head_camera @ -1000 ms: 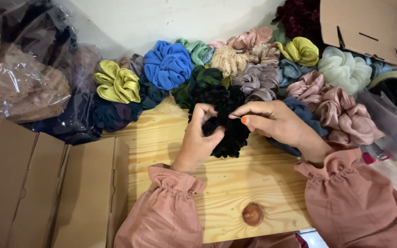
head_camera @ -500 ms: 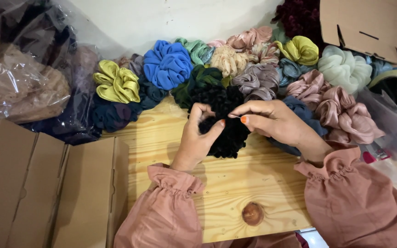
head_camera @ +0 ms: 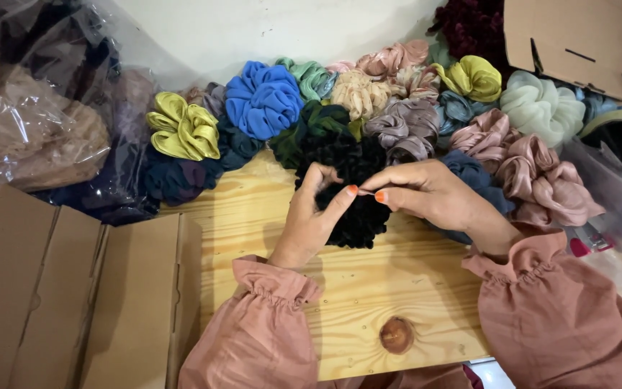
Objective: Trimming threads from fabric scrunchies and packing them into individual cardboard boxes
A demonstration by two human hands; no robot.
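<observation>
Thing in hand: a black scrunchie [head_camera: 358, 194], fluffy and dark, lying on the wooden tabletop [head_camera: 368, 288] at the front edge of a pile of coloured scrunchies.
Left hand: the left hand [head_camera: 311, 216] rests on the left side of the black scrunchie; its fingers [head_camera: 342, 202] are closed, thumb reaching to the right, and it seems to pinch the fabric or a thin thread, though the thread itself is too small to tell.
Right hand: the right hand [head_camera: 430, 194] comes from the right; its fingers [head_camera: 390, 194] are closed in a fine pinch, tip almost touching the left thumb tip, just above the scrunchie.
Weight: I judge it very light, one hand can lift it easily.
Stiffness: soft and springy; it will squash under pressure and return to shape.
Surface: looks plush, so probably not slippery; the pile can catch on nails.
Fragility: not breakable, but seams and loose threads could pull.
Where to hold: pinch the gathered fabric ring at its outer folds, or hook a finger through the middle.
Neighbours: a blue scrunchie [head_camera: 262, 97] and a yellow-green scrunchie [head_camera: 181, 128] lie behind; flat cardboard boxes [head_camera: 73, 288] stand on the left.
</observation>
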